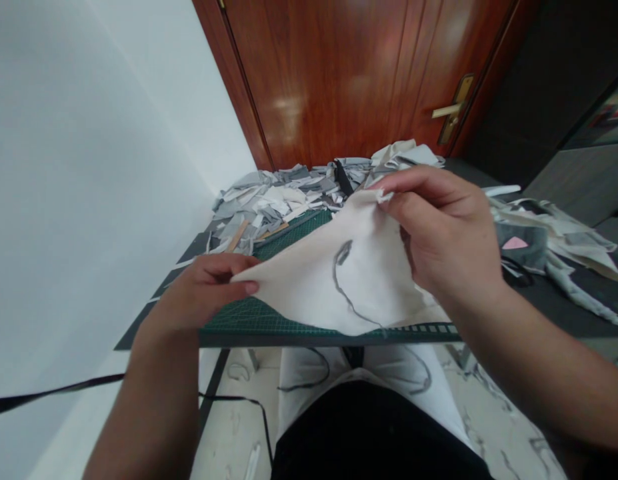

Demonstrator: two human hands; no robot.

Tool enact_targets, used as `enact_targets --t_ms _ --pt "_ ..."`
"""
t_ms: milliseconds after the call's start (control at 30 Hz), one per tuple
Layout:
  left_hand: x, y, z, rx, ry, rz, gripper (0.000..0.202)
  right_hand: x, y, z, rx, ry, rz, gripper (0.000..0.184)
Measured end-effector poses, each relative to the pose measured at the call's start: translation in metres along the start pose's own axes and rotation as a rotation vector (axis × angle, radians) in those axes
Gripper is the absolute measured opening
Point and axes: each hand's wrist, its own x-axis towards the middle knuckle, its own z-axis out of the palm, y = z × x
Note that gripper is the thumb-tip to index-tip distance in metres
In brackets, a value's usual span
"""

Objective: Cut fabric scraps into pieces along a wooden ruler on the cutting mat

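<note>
A cream-white piece of fabric [303, 283] is stretched between my two hands above the table's front edge. My left hand [209, 287] pinches its left corner between thumb and fingers. At its upper right corner, my right hand [439, 227] grips the cloth, which bunches a little at the fingertips. A dark grey strand [341, 287] curves down across the fabric's face; whether it is loose or attached I cannot tell. Below the cloth lies a green gridded cutting mat [289, 247], partly covered by it.
Heaped grey and white fabric scraps [279, 197] line the table's back. More cloth pieces [559, 233], one with a pink patch, lie on the right. A wooden door [329, 80] stands behind, a white wall [113, 133] at left. A black cord [239, 399] hangs below.
</note>
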Motion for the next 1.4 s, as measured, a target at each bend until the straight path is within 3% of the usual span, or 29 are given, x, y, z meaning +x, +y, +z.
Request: enact_targets --t_ms 100,167,300,433,500,667,833,1033,1100,1267,1367,1400 --pt "0.005 0.006 -0.003 -0.29 0.14 0.074 0.018 0.006 0.01 -0.002 0.044 0.005 0.08 0.011" --pt "0.01 0.013 -0.004 -0.357 0.223 0.111 0.018 0.01 0.014 -0.002 0.07 0.013 0.122 0.01" --pt "0.019 0.021 -0.006 -0.272 0.33 0.168 0.027 0.02 0.015 -0.003 0.088 -0.003 0.157 0.019" --pt "0.02 0.019 -0.011 0.007 0.42 0.257 0.042 0.025 0.015 -0.005 0.089 -0.006 0.141 0.023" --pt "0.019 0.02 -0.014 0.128 0.419 0.282 0.041 0.024 0.015 -0.006 0.076 0.001 0.12 0.021" --pt "0.009 0.034 -0.017 0.262 0.344 0.233 0.014 0.021 0.016 -0.009 0.045 -0.01 0.073 0.019" --pt "0.002 0.04 -0.022 0.326 0.131 0.077 0.01 0.018 0.019 -0.016 0.024 -0.034 0.09 0.021" --pt "0.0 0.039 -0.032 0.254 -0.043 0.137 0.006 0.011 0.02 -0.025 0.033 -0.044 0.15 0.019" --pt "-0.002 0.04 -0.031 0.224 -0.022 0.133 0.009 0.009 0.02 -0.028 0.038 -0.04 0.153 0.019" --pt "-0.002 0.036 -0.024 0.189 0.197 0.185 0.035 0.009 0.015 -0.029 0.051 -0.042 0.134 0.021" --pt "0.01 0.026 -0.025 0.205 0.233 0.204 0.026 0.018 0.021 -0.024 0.055 -0.091 0.162 0.031" --pt "0.015 0.023 -0.026 0.25 0.242 0.191 0.034 0.023 0.025 -0.022 0.049 -0.113 0.178 0.033"
